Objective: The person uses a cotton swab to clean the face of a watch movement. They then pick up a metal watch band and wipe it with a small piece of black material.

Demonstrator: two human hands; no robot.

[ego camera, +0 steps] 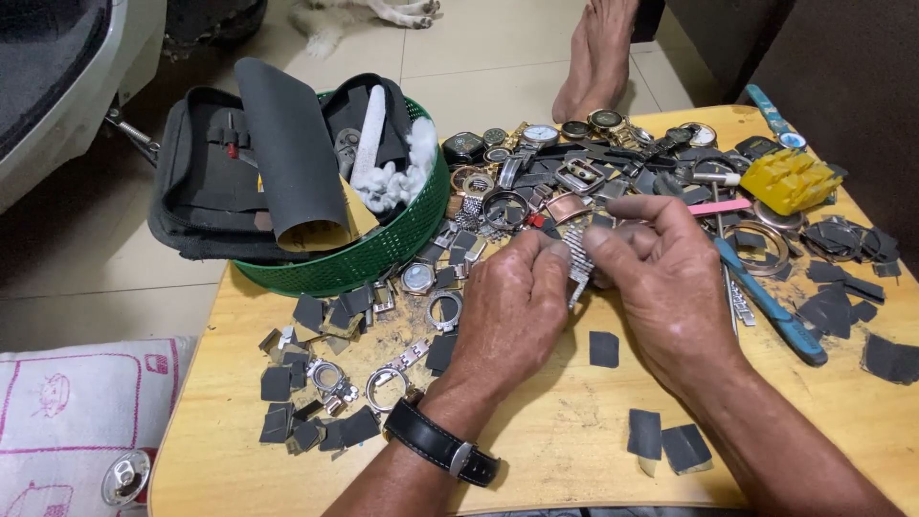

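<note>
Nearest the camera: left wrist wears a black-strapped wristwatch (442, 446), low over the wooden tabletop (555, 450).
Thing in hand: a short length of metal watch bracelet (577, 260), hanging upright above the middle of the tabletop, between both hands.
Left hand (507, 316): fingers curled, fingertips pinched against the bracelet's left edge.
Right hand (661, 278): closed in a pinch on the bracelet's upper end, thumb and forefinger meeting on it.
Step, as I judge it: the bracelet is held up for close handling of its links; no tool is in either hand.
Next move calls for: probably a steady pinch and fine finger work, since the links are small and part hidden by the fingers.
Just beside: dark sandpaper squares (603, 348) scattered on the tabletop, and blue-handled pliers (771, 306) to the right.
Farther out: a heap of watch cases and parts (565, 158), a yellow cloth (790, 179), and a green basket (383, 254) holding rolled sandpaper and cotton.
</note>
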